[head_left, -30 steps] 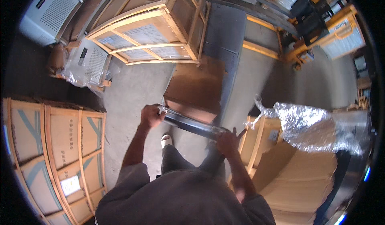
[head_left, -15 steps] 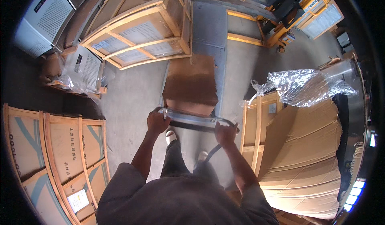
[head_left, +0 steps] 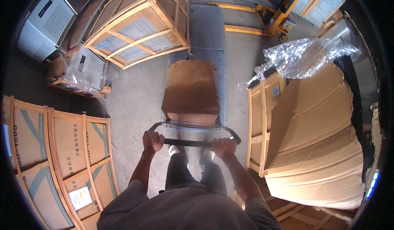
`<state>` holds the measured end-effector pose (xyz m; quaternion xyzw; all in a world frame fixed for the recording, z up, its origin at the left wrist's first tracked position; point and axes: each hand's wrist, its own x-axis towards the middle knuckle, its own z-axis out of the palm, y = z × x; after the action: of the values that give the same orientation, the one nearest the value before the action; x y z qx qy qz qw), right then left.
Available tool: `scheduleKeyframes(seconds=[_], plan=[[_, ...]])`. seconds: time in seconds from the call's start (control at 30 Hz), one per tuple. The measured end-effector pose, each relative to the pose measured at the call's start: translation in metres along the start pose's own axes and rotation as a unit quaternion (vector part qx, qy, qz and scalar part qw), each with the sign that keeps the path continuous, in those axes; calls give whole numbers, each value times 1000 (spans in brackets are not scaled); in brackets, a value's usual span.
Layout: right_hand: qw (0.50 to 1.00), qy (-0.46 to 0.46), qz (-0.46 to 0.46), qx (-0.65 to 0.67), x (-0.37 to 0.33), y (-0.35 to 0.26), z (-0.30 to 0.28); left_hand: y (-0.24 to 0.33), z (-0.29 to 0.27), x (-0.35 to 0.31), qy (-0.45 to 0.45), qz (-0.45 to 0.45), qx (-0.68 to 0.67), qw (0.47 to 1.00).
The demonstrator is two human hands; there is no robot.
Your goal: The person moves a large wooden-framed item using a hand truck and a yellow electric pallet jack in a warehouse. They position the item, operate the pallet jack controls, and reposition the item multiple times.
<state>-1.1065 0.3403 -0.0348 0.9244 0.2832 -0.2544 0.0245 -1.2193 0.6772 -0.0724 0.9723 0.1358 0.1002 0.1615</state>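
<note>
My left hand [head_left: 153, 141] is closed around the left part of a dark handlebar [head_left: 186, 142]. On the bar's right part my right hand [head_left: 224, 148] is closed as well. Curved metal ends join the bar to the frame of a hand cart [head_left: 193, 125], which stands just ahead of my feet. Beyond the handle a brown cardboard box [head_left: 191, 88] rests at the cart's near end. The box covers part of a long blue-grey flat surface [head_left: 207, 29] running away from me; whether all of it belongs to the cart I cannot tell.
Wood-framed crates stand at far left [head_left: 135, 33] and near left [head_left: 69, 156]. Wrapped grey-white machines [head_left: 88, 72] sit behind. To the right are a slatted crate [head_left: 256, 123], a large bent cardboard sheet [head_left: 316, 144] and clear plastic film [head_left: 308, 57]. A yellow lifting truck [head_left: 283, 16] stands far right.
The handlebar has come lower and nearer to my body. My right hand has shifted left along it, from the curved right end onto the straight part; my left hand has also moved lower.
</note>
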Motion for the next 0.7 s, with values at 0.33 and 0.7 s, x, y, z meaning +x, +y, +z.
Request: scheduleKeyframes(seconds=[0.33,0.7], plan=[[944,316,51,75,-97,-82,77,-40,-32,-112,-48,12,5,999],[980,128,137,65,-141,-120,81,-48,-54,-164,-31,-2,-48,998]])
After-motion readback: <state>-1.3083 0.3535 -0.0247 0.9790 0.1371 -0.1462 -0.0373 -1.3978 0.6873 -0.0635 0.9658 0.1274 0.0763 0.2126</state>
